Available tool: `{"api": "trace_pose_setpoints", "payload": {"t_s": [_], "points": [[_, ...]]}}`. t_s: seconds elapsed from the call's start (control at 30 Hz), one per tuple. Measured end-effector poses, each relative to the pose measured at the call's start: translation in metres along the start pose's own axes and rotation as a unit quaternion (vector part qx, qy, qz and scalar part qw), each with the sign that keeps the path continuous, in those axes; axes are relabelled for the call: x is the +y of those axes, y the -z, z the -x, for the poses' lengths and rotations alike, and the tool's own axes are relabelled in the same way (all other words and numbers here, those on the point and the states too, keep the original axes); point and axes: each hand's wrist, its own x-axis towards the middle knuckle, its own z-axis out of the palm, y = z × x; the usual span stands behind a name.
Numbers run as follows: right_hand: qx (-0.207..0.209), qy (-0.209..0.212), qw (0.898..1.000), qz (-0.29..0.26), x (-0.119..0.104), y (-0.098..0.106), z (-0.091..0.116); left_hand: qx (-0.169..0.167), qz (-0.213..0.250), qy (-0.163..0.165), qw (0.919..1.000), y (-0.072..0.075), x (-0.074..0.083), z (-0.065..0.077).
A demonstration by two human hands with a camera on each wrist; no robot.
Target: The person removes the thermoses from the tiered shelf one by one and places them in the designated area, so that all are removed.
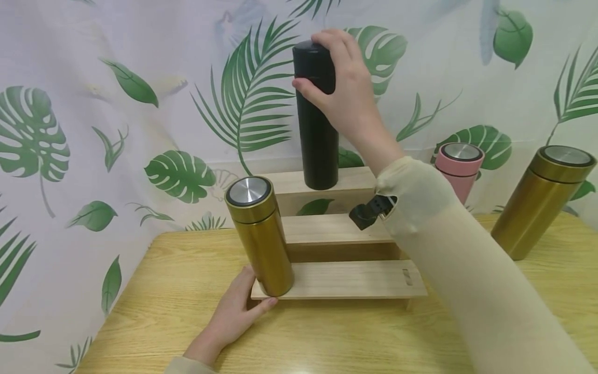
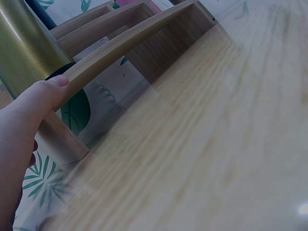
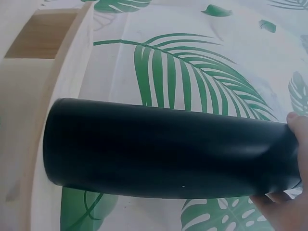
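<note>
Bottle [image 1: 320,137], black and close to upright, hangs below your right hand [image 1: 345,83], which grasps it near the top: your thumb lies across the side facing you, and your fingers reach up to the rim. Its base is at the highest step of the three-step wooden stand [image 1: 348,280], toward the middle of that board; you cannot tell from these views whether it touches the wood. Your left hand [image 1: 233,314] grips the left end of the lowest step, thumb on the front edge and fingers round the far side. Just beside that thumb, a gold bottle [image 1: 261,244] with a silver-topped lid stands on the same step. To the right of the stand, partly behind your right sleeve [image 1: 448,223], is a pink bottle [image 1: 460,169], and farther right a second gold bottle [image 1: 542,202] stands on the table [image 1: 345,337].
</note>
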Motion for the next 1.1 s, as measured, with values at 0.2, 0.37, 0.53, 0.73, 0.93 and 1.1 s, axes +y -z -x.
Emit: {"api": "trace_pose_setpoints", "payload": {"t_s": [0.2, 0.37, 0.53, 0.73, 0.93, 1.1], "points": [[0.033, 0.037, 0.999, -0.016, -0.002, 0.007, 0.014, 0.000, 0.002, -0.002, 1.0000, 0.001, -0.001, 0.000], [0.090, 0.125, 0.987, -0.035, 0.001, 0.013, 0.028, -0.009, -0.002, -0.010, 0.9999, 0.001, -0.001, -0.001], [0.112, 0.174, 0.977, -0.051, -0.002, 0.019, 0.040, -0.005, -0.001, -0.013, 0.9999, 0.001, -0.001, -0.001], [0.126, 0.206, 0.967, -0.088, -0.009, 0.028, 0.057, -0.002, 0.001, -0.008, 1.0000, 0.001, -0.001, -0.001], [0.160, 0.179, 0.963, -0.124, -0.016, 0.032, 0.071, -0.002, -0.002, -0.007, 1.0000, 0.001, -0.002, -0.001], [0.211, 0.151, 0.953, -0.159, -0.018, 0.039, 0.078, -0.001, -0.004, -0.012, 0.9999, 0.001, -0.002, -0.001]]}}
